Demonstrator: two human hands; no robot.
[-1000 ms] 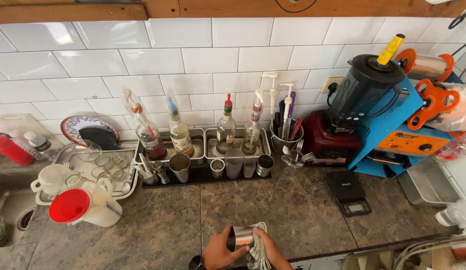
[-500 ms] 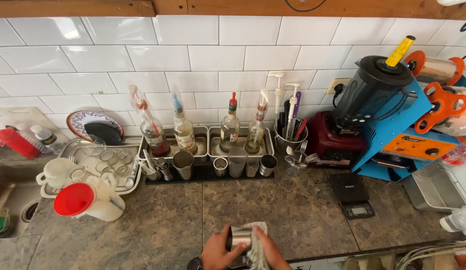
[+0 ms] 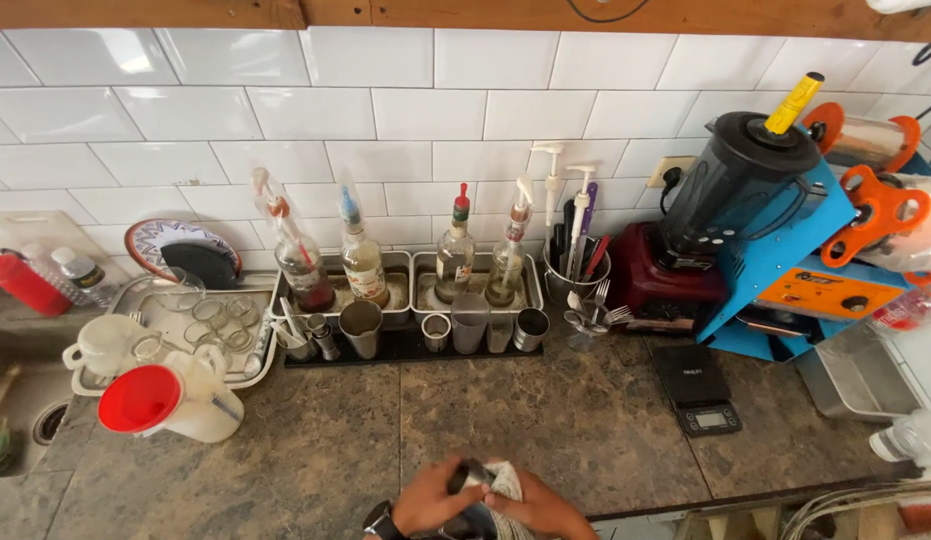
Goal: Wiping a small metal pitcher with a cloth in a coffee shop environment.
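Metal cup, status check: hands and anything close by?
Left hand grips metal cup. Right hand presses cloth on it. Stone counter ahead, nothing touching.

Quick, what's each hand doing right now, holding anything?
Left hand: closed around a small metal cup at the counter's near edge.
Right hand: closed on a pale cloth, pressed against the same cup.

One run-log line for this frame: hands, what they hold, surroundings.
left hand: on metal cup | right hand: holds cloth against cup | place: stone counter, near edge | nearby: black scale, red funnel
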